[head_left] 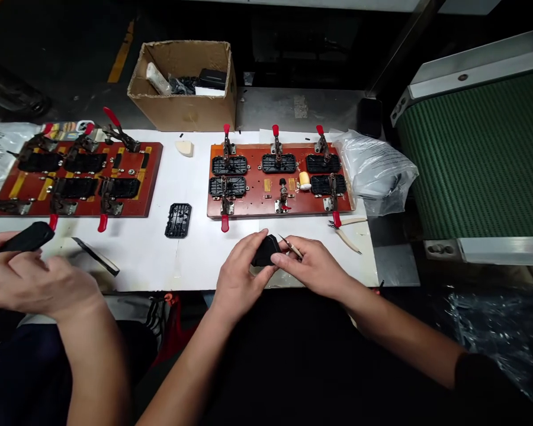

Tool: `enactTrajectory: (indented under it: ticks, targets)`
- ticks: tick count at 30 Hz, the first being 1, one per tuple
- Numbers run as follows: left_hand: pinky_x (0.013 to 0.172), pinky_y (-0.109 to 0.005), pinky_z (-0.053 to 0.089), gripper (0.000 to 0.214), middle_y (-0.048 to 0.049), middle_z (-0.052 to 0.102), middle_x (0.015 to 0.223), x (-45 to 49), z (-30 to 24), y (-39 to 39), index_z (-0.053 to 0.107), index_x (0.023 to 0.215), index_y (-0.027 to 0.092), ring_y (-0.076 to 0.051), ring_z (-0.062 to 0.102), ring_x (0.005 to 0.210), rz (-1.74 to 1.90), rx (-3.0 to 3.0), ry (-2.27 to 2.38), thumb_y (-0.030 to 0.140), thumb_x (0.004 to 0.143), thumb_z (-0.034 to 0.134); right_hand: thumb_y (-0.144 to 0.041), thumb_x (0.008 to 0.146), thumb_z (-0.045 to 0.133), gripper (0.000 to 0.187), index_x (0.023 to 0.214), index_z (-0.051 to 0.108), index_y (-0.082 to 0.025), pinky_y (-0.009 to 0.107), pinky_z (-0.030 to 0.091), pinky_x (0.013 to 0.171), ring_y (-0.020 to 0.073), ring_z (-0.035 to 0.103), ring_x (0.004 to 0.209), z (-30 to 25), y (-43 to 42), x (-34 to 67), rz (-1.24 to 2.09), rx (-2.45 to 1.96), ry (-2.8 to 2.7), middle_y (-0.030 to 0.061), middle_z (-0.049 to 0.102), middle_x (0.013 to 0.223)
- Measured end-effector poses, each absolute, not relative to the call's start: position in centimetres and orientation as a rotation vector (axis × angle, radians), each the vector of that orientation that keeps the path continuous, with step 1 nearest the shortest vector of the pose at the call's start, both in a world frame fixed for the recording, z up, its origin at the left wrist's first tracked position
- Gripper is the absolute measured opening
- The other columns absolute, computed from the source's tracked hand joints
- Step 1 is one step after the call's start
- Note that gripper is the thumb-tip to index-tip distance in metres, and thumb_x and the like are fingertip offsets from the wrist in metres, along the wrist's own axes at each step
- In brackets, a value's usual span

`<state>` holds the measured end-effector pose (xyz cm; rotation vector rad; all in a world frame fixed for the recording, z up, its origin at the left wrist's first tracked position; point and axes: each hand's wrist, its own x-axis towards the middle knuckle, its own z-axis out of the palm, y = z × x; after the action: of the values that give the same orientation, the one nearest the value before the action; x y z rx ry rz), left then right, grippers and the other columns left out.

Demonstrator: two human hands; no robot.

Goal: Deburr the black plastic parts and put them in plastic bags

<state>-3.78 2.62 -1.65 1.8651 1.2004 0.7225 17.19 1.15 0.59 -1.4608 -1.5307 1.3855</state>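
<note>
My left hand (240, 275) and my right hand (313, 266) meet at the near edge of the white table. Both are closed around a small black plastic part (266, 249). My right hand also pinches a thin pointed tool (291, 245) against the part. Just beyond my hands lies a red fixture board (260, 204) with toggle clamps and several black parts clamped in it. A loose black part (178, 220) lies on the table to the left of that board.
A co-worker's hands (31, 278) at the left hold a black part (26, 236), near a blade (96, 257) and a second red fixture board (77, 177). A cardboard box (184, 109) stands behind. Pliers (346, 231), a plastic bag (375, 168) and a green conveyor (479, 154) are at the right.
</note>
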Motion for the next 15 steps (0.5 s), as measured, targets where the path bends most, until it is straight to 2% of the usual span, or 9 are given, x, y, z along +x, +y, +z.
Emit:
enactTrajectory:
  ticks: [2,3,5,9,15]
  targets:
    - [0.118,-0.047,0.050,0.065,-0.0074,0.060,0.150,-4.0,-1.3,2.8,0.052,0.153,0.034,-0.029,0.060,0.137,0.713,1.650,1.169,0.030,0.092,0.076,-0.047,0.105,0.060,0.037,0.132,0.062,-0.022,0.029,0.052,0.081,0.0166,0.065,0.090,1.1,1.0,18.1,1.388,-1.339,-1.644,0.0036,0.070,0.109]
    - [0.117,-0.046,0.052,0.066,-0.0073,0.059,0.151,-4.0,-1.2,2.8,0.054,0.152,0.034,-0.029,0.060,0.137,0.721,1.537,1.137,0.030,0.091,0.078,-0.044,0.108,0.055,0.040,0.142,0.058,-0.023,0.031,0.052,0.091,0.0183,0.066,0.103,1.4,1.0,18.7,1.347,-1.288,-1.710,0.0064,0.069,0.121]
    - [0.116,-0.046,0.053,0.065,-0.0073,0.058,0.152,-4.1,-0.8,2.8,0.056,0.150,0.033,-0.029,0.059,0.139,0.748,1.352,1.066,0.029,0.089,0.080,-0.036,0.111,0.050,0.039,0.148,0.057,-0.025,0.033,0.051,0.100,0.0187,0.065,0.115,1.9,0.9,19.6,1.183,-1.234,-1.845,0.0089,0.067,0.130]
    - [0.117,-0.042,0.052,0.061,-0.0071,0.059,0.152,-4.0,-0.2,2.7,0.060,0.146,0.031,-0.028,0.059,0.139,0.759,1.209,0.998,0.023,0.089,0.080,-0.025,0.109,0.056,0.036,0.143,0.064,-0.026,0.030,0.054,0.091,0.0161,0.069,0.102,2.5,1.0,20.4,0.922,-1.100,-2.047,0.0071,0.073,0.114]
    - [0.115,-0.041,0.054,0.061,-0.0081,0.059,0.152,-3.9,0.0,2.3,0.061,0.145,0.029,-0.028,0.061,0.136,0.736,1.190,1.026,0.019,0.087,0.078,-0.024,0.108,0.057,0.036,0.143,0.064,-0.029,0.033,0.056,0.087,0.0176,0.070,0.097,2.0,1.2,20.1,0.828,-1.035,-2.146,0.0060,0.076,0.111]
